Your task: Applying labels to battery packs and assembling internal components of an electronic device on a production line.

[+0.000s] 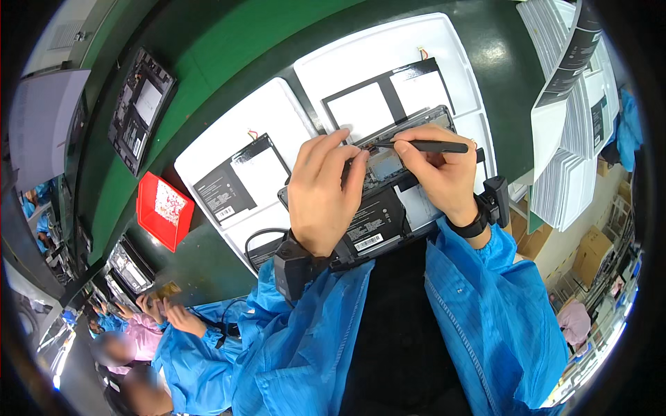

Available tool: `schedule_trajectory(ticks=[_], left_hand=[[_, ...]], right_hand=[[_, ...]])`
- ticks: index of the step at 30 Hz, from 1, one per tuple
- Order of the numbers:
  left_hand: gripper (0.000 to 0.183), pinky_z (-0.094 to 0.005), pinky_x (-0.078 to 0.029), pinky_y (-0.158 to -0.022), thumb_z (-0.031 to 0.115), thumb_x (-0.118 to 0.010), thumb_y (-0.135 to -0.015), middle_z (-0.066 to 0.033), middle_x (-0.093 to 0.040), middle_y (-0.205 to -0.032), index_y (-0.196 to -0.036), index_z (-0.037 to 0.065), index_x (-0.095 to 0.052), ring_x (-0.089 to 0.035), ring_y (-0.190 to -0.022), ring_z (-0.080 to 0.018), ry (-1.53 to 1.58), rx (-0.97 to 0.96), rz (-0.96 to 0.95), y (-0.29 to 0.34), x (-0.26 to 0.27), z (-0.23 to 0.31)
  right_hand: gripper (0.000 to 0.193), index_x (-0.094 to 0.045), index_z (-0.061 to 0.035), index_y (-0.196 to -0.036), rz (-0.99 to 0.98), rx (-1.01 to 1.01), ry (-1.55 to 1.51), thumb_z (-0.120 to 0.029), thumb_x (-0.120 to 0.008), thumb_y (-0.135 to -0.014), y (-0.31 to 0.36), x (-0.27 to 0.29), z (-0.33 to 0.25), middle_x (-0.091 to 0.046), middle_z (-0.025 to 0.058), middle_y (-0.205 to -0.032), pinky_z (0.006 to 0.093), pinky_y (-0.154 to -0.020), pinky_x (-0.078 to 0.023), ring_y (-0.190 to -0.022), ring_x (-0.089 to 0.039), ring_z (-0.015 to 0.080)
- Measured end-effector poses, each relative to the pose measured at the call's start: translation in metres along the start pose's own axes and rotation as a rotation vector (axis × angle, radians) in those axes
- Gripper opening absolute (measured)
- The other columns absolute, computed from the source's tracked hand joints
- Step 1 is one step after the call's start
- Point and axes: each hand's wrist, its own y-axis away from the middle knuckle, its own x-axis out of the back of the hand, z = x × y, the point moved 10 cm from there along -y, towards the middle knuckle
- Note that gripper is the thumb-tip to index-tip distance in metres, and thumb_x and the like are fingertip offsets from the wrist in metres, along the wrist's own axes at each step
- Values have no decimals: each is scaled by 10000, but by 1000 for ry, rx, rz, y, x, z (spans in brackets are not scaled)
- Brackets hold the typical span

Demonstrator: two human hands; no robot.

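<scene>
An opened laptop base [386,166] with bare circuitry lies before me, resting on the white trays. Black tweezers [441,146] sit between the thumb and fingers of my right hand [447,177], their tips pointing left into the circuitry. My left hand [320,191] is over the left part of the base, thumb and forefinger brought together by the tweezer tips. What they pinch, if anything, is hidden. A black battery pack [372,223] with a printed label lies in the near part of the base, partly covered by my left hand.
White trays [378,45] hold more battery packs [232,182] with coloured wires. At left are a red bin [165,210] of small parts and another opened device [141,109]. Stacked white trays [565,163] stand at right. Co-workers' hands [173,315] show at lower left.
</scene>
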Motion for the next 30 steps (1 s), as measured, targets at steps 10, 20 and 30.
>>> schedule_trajectory(ticks=[10, 20, 30], left_hand=[[123, -384, -552, -831, 48, -783, -833, -147, -738, -1023, -921, -7, -717, -695, -979, -307, -22, 83, -7, -2, 4, -6], [133, -367, -542, -739, 105, -755, -874, -135, -714, -896, -936, 0, -700, -695, -843, -305, 10, 325, -162, -6, -6, -30], [281, -371, -590, -759, 3, -773, -782, -73, -697, -1096, -1054, 64, -736, -681, -943, -268, -237, -289, -138, 7, -7, 13]], right_hand=[[121, -767, 19, -975, 3, 4, 0, -37, -767, -867, -2, -3, -2, -700, -4, -792, 171, -498, -347, -584, -491, -14], [117, -771, 10, -974, 16, 22, 58, -35, -766, -866, -5, -2, -3, -702, 7, -784, 179, -498, -352, -573, -496, -4], [120, -769, 10, -976, 23, 44, 56, -25, -763, -862, -4, 0, -5, -701, 7, -788, 181, -494, -358, -566, -493, -3]])
